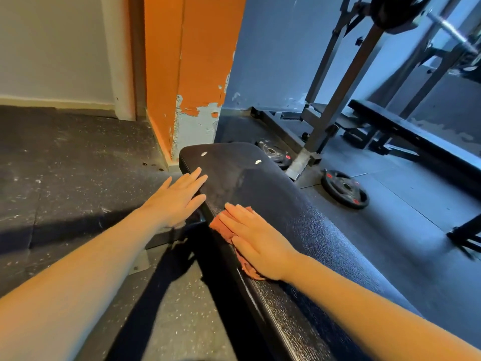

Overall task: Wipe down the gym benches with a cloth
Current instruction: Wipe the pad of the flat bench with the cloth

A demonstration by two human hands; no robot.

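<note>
The right hand [256,239] lies flat, fingers straight, pressing a reddish cloth [226,225] onto the near left edge of the black padded bench [281,204], while the left hand [179,198], open and holding nothing, steadies the pad's left side. A good stroke would keep the palm spread over the cloth and work in overlapping passes toward the far end. A second bench [416,136] stands well apart at right.
</note>
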